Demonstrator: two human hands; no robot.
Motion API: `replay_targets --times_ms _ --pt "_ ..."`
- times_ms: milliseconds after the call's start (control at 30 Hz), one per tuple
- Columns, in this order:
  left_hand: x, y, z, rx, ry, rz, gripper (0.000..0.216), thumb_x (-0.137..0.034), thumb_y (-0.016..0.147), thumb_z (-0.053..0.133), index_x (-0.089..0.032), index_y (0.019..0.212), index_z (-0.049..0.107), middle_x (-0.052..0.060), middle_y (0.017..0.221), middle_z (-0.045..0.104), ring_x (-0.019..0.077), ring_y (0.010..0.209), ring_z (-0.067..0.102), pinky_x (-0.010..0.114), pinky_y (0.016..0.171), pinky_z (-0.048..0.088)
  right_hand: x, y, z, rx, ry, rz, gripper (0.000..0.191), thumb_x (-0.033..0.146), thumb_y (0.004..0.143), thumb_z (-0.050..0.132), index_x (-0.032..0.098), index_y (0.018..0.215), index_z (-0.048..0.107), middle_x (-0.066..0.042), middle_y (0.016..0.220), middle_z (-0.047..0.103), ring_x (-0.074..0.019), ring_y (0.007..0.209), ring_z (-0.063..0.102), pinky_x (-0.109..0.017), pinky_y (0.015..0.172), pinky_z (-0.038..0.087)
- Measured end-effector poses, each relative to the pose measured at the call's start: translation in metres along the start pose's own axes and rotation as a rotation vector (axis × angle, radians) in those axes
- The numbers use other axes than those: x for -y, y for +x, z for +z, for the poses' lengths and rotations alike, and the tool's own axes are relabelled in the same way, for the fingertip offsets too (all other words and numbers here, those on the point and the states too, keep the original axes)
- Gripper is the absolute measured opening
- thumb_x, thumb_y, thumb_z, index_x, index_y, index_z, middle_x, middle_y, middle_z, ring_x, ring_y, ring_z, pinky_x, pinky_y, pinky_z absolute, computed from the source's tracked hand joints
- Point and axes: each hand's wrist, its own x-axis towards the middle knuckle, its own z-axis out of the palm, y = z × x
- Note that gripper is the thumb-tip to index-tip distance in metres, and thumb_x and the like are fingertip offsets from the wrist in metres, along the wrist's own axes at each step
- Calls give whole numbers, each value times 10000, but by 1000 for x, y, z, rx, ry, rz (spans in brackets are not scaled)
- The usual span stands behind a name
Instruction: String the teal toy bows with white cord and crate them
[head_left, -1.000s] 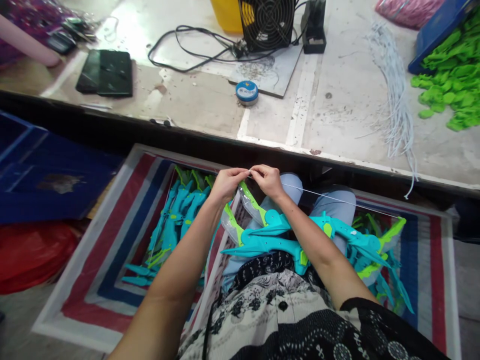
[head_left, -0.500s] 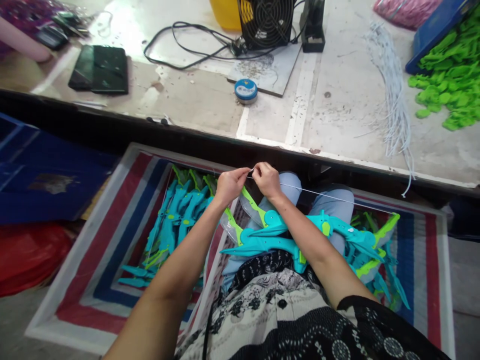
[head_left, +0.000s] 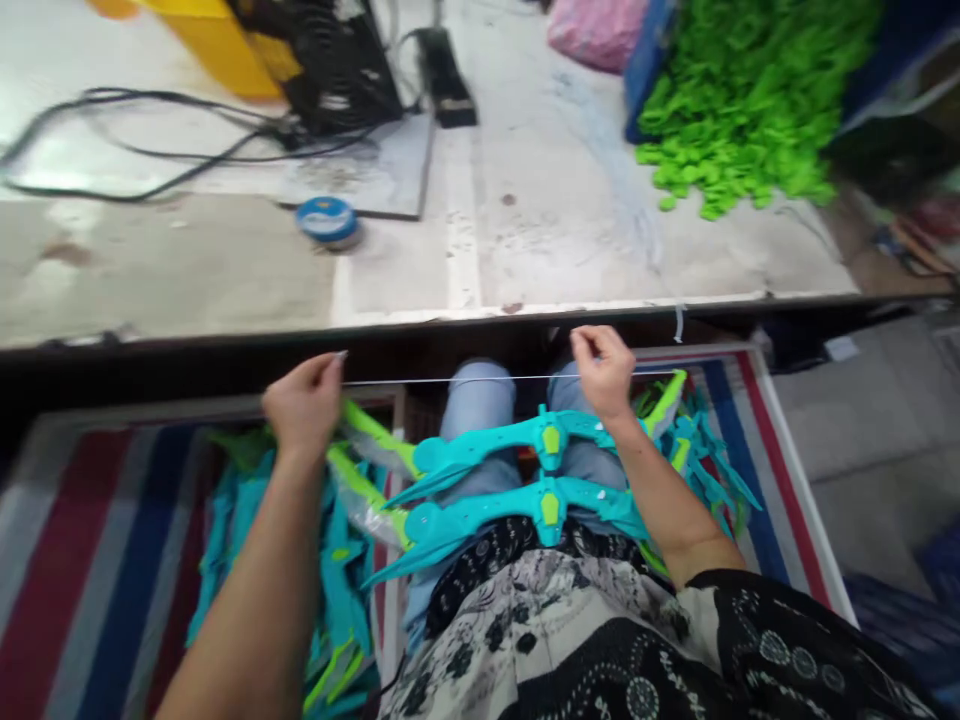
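Note:
Two teal toy bows with green limb tips lie across my lap, the farther bow just beyond the nearer bow. A taut white string runs from my left hand to the farther bow's right tip. My left hand is closed in a pinch on the string's left end, beside that bow's left green limb. My right hand is raised over the string's right part with fingers curled together. Whatever its fingertips hold, if anything, is hidden.
Striped-lined bins, one at the left and one at the right, hold more teal bows. On the worktable are a blue round tin, a black fan, cables and a pile of green parts. White strings lie there blurred.
My hands were together at the string's left end; they are now far apart, the right hand having moved right along the string. The view has turned to the right.

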Motion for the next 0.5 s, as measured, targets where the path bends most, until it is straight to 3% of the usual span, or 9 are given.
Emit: replay_targets --times_ms 67,133,200,267,333,400,500 --pt "6 11 0 68 -3 -86 222 -487 718 637 -276 760 691 -41 633 685 311 803 658 465 811 501 -40 13 -49 -196 -198 107 255 309 917 495 151 889 692 -91 869 667 -182 822 610 -318 804 485" --pt "7 16 0 116 -1 -163 193 -492 683 645 -302 715 660 -50 560 656 348 830 655 533 831 502 -77 27 -85 -281 -342 239 228 295 865 552 130 921 700 -106 885 678 -195 815 617 -351 838 482" --pt "1 15 -1 131 29 -219 152 -457 633 651 -308 662 632 -34 548 655 385 880 657 583 855 496 -106 40 -101 -239 -364 382 230 275 801 627 114 943 711 -107 865 697 -204 801 637 -359 848 485" --pt "-11 9 -1 96 117 -170 121 -420 608 638 -307 652 635 -5 605 682 413 953 653 613 903 475 -122 49 -102 -147 -283 505 210 235 757 668 97 905 725 -99 795 712 -202 762 656 -338 815 496" --pt "-29 -4 4 12 206 5 165 -415 631 605 -294 715 680 36 728 719 421 1018 641 621 957 442 -125 55 -96 -98 -163 586 143 189 748 660 86 822 727 -88 715 709 -178 682 653 -305 745 504" --pt "-52 -26 14 19 212 253 273 -441 710 568 -260 844 723 82 877 734 397 1040 637 593 979 434 -119 54 -93 -83 -11 652 106 153 756 633 83 767 712 -71 652 696 -136 571 611 -264 645 495" --pt "-84 -75 39 336 143 580 400 -507 820 543 -197 995 725 146 1031 706 351 1032 632 522 956 463 -104 43 -102 5 245 784 56 121 756 630 91 738 673 -38 577 668 -82 438 520 -211 511 444"
